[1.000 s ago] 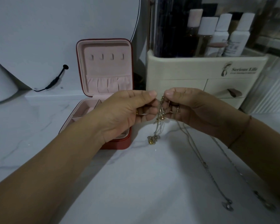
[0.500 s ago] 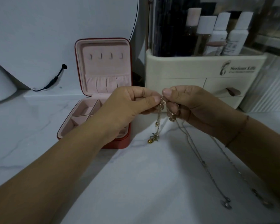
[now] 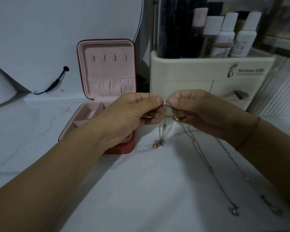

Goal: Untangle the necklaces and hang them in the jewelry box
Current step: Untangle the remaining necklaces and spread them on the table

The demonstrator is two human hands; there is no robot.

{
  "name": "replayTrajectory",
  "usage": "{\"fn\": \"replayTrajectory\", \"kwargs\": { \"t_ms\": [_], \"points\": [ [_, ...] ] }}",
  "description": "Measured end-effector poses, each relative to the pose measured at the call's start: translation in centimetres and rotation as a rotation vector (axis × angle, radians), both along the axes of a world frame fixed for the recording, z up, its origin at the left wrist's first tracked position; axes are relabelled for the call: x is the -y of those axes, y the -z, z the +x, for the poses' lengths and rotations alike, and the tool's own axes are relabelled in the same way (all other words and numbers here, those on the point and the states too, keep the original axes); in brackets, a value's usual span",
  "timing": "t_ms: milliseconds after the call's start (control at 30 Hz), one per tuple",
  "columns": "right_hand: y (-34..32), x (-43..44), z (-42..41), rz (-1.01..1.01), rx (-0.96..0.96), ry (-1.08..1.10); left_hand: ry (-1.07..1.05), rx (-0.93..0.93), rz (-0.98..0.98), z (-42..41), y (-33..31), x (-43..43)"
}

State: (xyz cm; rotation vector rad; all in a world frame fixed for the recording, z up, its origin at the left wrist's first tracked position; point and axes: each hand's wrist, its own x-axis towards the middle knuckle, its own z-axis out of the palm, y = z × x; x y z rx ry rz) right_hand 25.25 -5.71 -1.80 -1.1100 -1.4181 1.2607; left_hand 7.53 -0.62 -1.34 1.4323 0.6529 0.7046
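Observation:
My left hand point(image 3: 132, 114) and my right hand point(image 3: 196, 111) pinch a knot of tangled necklaces point(image 3: 165, 106) between thumb and fingertips, held above the marble top. A short gold chain with a small gold pendant point(image 3: 155, 145) hangs from the knot. Two long silver chains point(image 3: 201, 156) trail down to the right and end in pendants point(image 3: 233, 210) lying on the surface. The red jewelry box point(image 3: 107, 96) stands open behind my left hand, its pink lid upright with a row of hooks point(image 3: 109, 58) that hold nothing.
A cream cosmetic organiser point(image 3: 208, 81) with drawers and several bottles stands right behind my hands. A large white round panel with a black cable point(image 3: 57, 81) leans at the back left. The white marble counter point(image 3: 141, 190) stretches toward me.
Both hands have shifted slightly, and the thumbs now press closer together on the knot. The gold pendant has turned and hangs a little differently. The long chains stay in place.

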Motion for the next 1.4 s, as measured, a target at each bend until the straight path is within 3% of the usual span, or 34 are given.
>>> {"fn": "replayTrajectory", "kwargs": {
  "t_ms": [400, 933, 1400],
  "points": [
    [0.4, -0.5, 0.3, 0.042, -0.066, 0.042, 0.04, 0.019, -0.025, 0.0, 0.2, 0.0],
    [0.1, 0.0, -0.7, 0.061, -0.051, 0.159, -0.118, -0.009, 0.164, 0.5, 0.9, -0.3],
    [0.3, -0.1, -0.6, 0.043, 0.037, 0.162, -0.029, 0.224, -0.157, 0.2, 0.4, -1.0]
  ]
}}
